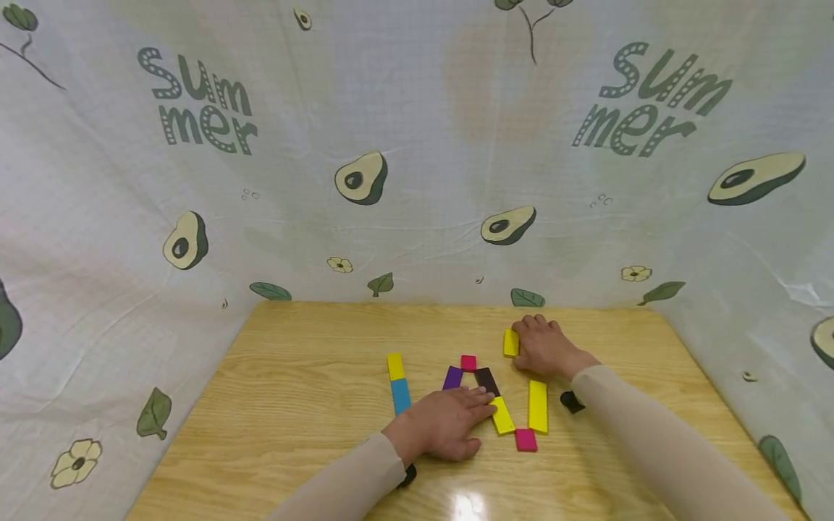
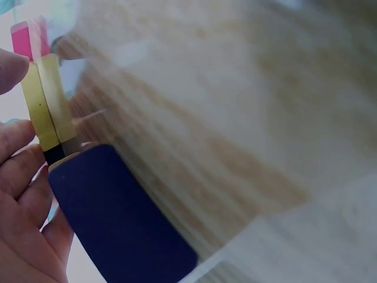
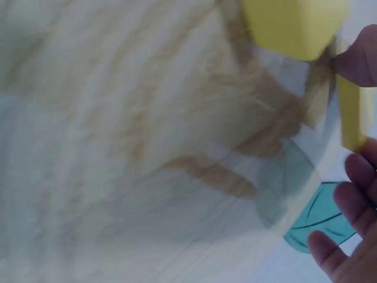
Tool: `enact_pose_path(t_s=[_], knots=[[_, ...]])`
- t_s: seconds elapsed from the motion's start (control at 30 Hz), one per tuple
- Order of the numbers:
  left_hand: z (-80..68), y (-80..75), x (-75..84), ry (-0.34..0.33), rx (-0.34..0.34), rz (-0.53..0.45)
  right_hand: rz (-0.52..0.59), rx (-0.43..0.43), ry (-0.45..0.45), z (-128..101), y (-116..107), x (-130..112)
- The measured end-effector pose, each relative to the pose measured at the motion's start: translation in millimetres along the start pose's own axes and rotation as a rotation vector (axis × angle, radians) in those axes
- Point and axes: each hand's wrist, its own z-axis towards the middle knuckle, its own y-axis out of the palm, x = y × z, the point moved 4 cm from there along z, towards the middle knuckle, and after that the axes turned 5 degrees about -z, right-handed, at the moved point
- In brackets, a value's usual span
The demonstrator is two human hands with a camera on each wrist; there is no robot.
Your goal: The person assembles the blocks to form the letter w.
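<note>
Touching short yellow block (image 1: 511, 343), right hand (image 1: 544, 346)

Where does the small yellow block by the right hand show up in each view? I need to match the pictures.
Head: the small yellow block lies on the wooden table, right of centre, at the right hand fingertips.
Left wrist: not in it; the yellow piece there is another block.
Right wrist: blurred, at the top right edge, by the fingers.
Shared landmark: the wood-grain tabletop.

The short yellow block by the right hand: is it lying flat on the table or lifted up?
Apparently flat: the short yellow block sits on the wooden table, the right hand touching its side.
</note>
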Motion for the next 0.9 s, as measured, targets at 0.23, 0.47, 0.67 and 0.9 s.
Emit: enact_pose_path(t_s=[0.23, 0.47, 0.67, 0.9], knots=[[-0.6, -1.0, 1.2, 0.002, 0.015, 0.007, 0.012, 0.071, 0.022, -11, 1, 8], [-0.6, -1.1, 1.0, 0.003, 0.027, 0.001, -0.008, 0.037, 0.035, -23, 2, 21], [-0.5, -0.4, 0.6, -0.002, 0.019, 0.007, 0.002, -0.01, 0.015, -38, 1, 28], [-0.1, 0.0, 0.2, -0.001, 0.023, 0.003, 0.061, -0.045, 0.037, -50, 1, 33]])
